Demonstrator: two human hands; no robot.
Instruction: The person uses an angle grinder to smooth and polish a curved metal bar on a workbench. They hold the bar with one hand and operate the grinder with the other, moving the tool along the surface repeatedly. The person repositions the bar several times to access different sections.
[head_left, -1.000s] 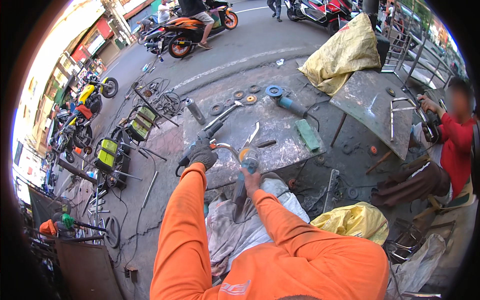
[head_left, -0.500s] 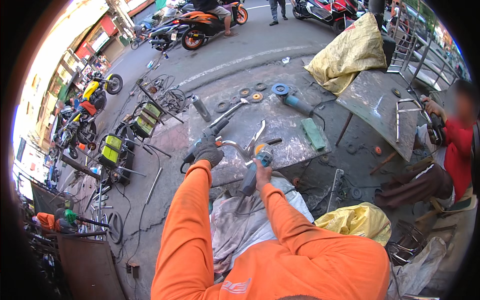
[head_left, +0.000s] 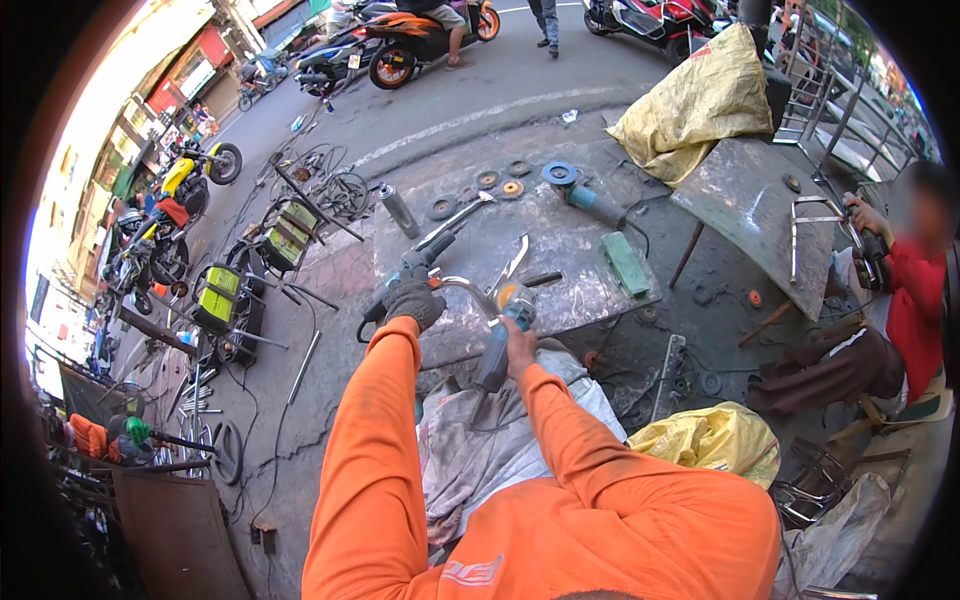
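Note:
My left hand [head_left: 415, 303], in a dark grey glove, is closed round the left end of a bent shiny metal tube [head_left: 462, 285] above a low worn table [head_left: 590, 318]. My right hand [head_left: 521, 352] grips a blue and grey angle grinder [head_left: 495, 362]. Its orange disc [head_left: 512, 294] lies against or right beside the metal piece; I cannot tell if they touch. Just beyond the left glove lies another power tool [head_left: 437, 248], partly hidden by that hand. A grey cloth [head_left: 460, 440] is spread beneath the grinder's cord end.
A second angle grinder [head_left: 590, 203], several round discs [head_left: 487, 180], a spray can [head_left: 398, 212] and a green block [head_left: 625, 264] rest on the table. At right, a person in red [head_left: 915, 285] works beside a tilted board [head_left: 760, 220]. Yellow-green machines [head_left: 218, 300] stand at left.
The grinder's head and disc have shifted slightly left along the metal piece. Both hands keep their grips. A person's legs on the road have moved a little.

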